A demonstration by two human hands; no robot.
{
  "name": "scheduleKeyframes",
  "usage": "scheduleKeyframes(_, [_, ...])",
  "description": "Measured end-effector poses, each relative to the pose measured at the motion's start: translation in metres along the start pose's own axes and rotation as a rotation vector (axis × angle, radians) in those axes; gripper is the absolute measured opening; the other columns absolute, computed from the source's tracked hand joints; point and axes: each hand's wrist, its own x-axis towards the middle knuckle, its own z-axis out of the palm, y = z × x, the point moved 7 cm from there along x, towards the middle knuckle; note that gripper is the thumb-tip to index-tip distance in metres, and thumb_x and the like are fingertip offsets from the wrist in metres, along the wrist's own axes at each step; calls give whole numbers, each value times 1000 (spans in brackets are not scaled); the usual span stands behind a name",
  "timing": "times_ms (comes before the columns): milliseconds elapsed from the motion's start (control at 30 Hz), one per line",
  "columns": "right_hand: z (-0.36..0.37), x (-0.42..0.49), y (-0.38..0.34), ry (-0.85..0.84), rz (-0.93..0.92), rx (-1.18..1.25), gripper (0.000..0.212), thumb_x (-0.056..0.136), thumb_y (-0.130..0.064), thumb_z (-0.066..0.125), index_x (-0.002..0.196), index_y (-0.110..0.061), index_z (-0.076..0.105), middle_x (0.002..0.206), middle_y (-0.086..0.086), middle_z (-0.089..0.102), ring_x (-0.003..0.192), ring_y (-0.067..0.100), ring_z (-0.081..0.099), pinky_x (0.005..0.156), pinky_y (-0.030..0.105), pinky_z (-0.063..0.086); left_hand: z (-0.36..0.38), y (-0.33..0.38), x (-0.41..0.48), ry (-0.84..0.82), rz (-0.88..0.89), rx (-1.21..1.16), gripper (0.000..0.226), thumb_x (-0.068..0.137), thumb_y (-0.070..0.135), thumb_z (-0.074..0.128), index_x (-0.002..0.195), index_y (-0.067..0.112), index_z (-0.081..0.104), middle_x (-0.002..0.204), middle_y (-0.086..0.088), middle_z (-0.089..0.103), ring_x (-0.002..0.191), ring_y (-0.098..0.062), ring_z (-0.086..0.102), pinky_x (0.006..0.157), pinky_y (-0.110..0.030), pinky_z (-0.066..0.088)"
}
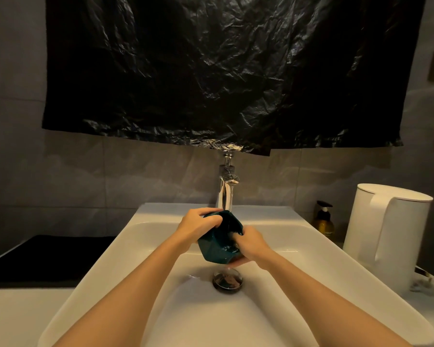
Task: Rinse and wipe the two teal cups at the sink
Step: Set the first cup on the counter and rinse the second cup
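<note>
Head view of a dim washroom. A crinkled black plastic sheet hangs on the wall above the tap, a slim chrome column. Below the tap lies a smooth, white, rectangular sink, set in a pale bench. Right of the tap stands a matte white kettle. Left of the tap lies a flat black panel.

Just below the tap's spout, over the sink, both hands hold one teal cup, tilted. It is glazed, faceted and glossy with wet. The left hand pinches its far rim. The right hand curls round its lower side, fingers at the mouth. The second cup is not in view.

The cup looks stiff, fairly light, breakable and slippery, so it likely wants a grip across rim and base, kept low over the sink.

An amber pump bottle stands right of the tap, and a round dark drain sits below it.
</note>
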Motion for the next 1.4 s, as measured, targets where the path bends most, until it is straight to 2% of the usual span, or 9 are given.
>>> scheduleKeyframes(167, [22, -15, -12, -406, 10, 259, 41, 92, 7, 48, 109, -30, 53, 112, 4, 60, 105, 27, 61, 71, 39, 60, -7, -2, 1, 28, -3, -3, 27, 83, 18, 58, 103, 33, 69, 97, 4, 65, 91, -15, 57, 65, -24, 48])
scheduleKeyframes(333, [4, 1, 2, -47, 48, 60, 20, 98, -14, 43, 111, -16, 58, 109, 11, 66, 88, 31, 69, 72, 44, 60, -1, -1, 0, -3, -19, -12, 23, 85, 19, 58, 98, 36, 66, 92, 4, 64, 88, -15, 57, 67, -25, 50])
scheduleKeyframes(500, [18, 3, -2, -259, 44, 133, 40, 89, 5, 49, 124, -15, 52, 120, 13, 62, 107, 32, 62, 79, 45, 59, -5, -2, 2, 5, -24, 11, 25, 85, 19, 55, 98, 36, 67, 93, 5, 64, 88, -16, 55, 71, -28, 49])
scheduleKeyframes(733, [-3, 5, 0, 50, 39, 1, 16, 94, -12, 47, 104, -4, 57, 105, 17, 65, 88, 34, 66, 73, 45, 59, 4, 0, -2, -36, -71, -21, 21, 87, 22, 54, 103, 32, 64, 97, -1, 63, 83, -14, 55, 66, -24, 48])
scheduleKeyframes(833, [2, -3, -1, -29, 167, 238, 15, 95, -7, 48, 109, -5, 52, 105, 17, 61, 81, 37, 68, 58, 40, 59, 7, 2, -2, -45, -82, -118, 30, 85, 24, 61, 115, 29, 58, 106, -3, 62, 89, -17, 58, 67, -27, 52])
scheduleKeyframes(1000, [20, -20, -14, -342, 237, 525, 26, 92, 5, 50, 114, -9, 51, 114, 19, 60, 97, 37, 65, 75, 48, 59, 2, 3, 0, 25, 6, -50, 34, 83, 18, 61, 115, 28, 55, 103, 2, 57, 92, -17, 57, 77, -31, 53])
scheduleKeyframes(1100, [24, -24, -18, -388, 163, 413, 30, 90, 9, 49, 109, -15, 52, 110, 14, 61, 97, 34, 65, 74, 46, 59, -6, -3, 0, 77, -32, -35, 24, 84, 19, 55, 106, 28, 62, 102, -2, 62, 93, -20, 58, 83, -36, 51])
scheduleKeyframes(1267, [-3, -5, -6, -18, 63, 31, 11, 93, -6, 55, 103, -7, 59, 104, 16, 68, 78, 33, 71, 65, 41, 61, 4, -5, -2, -2, -77, -2, 21, 84, 18, 53, 100, 26, 63, 93, -3, 64, 84, -19, 58, 80, -34, 52])
scheduleKeyframes(1400, [-8, -5, -12, 6, -23, -161, 18, 89, -6, 60, 108, -5, 61, 96, 11, 66, 79, 25, 68, 60, 29, 59, 6, -1, -2, -21, -61, 33, 20, 85, 16, 51, 99, 25, 62, 91, -2, 62, 82, -16, 55, 73, -30, 49])
